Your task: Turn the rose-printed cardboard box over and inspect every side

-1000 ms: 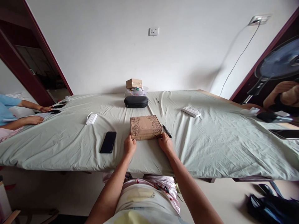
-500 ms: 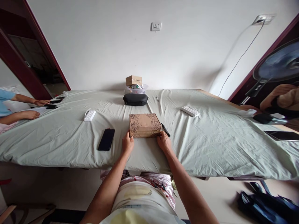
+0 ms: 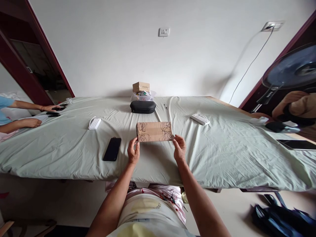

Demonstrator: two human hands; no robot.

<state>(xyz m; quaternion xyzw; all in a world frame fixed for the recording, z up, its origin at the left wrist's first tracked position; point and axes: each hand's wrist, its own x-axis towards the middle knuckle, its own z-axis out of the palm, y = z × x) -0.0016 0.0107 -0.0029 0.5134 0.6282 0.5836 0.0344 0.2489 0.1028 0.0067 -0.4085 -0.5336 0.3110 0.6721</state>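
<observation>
Since the earlier frames, the cardboard box (image 3: 155,131) has swung up, its scribbled broad face giving way to a narrower side with loops drawn in all four corners, and both hands have turned with it. The left hand (image 3: 133,152) pinches the box's left end with thumb and fingers, and the right hand (image 3: 179,148) grips its right end the same way. The box is midway along the near edge of the cloth-covered surface (image 3: 222,154), set in from that edge, with a shadow below it; I cannot tell whether any part touches the cloth. A dark phone (image 3: 112,149) lies left of the left hand, towards the near edge. Beyond the box, nearer the far edge, sits a black case (image 3: 142,107), with a clear tub (image 3: 144,96) behind it. At the left edge, a co-worker's hand (image 3: 34,123) rests.
</observation>
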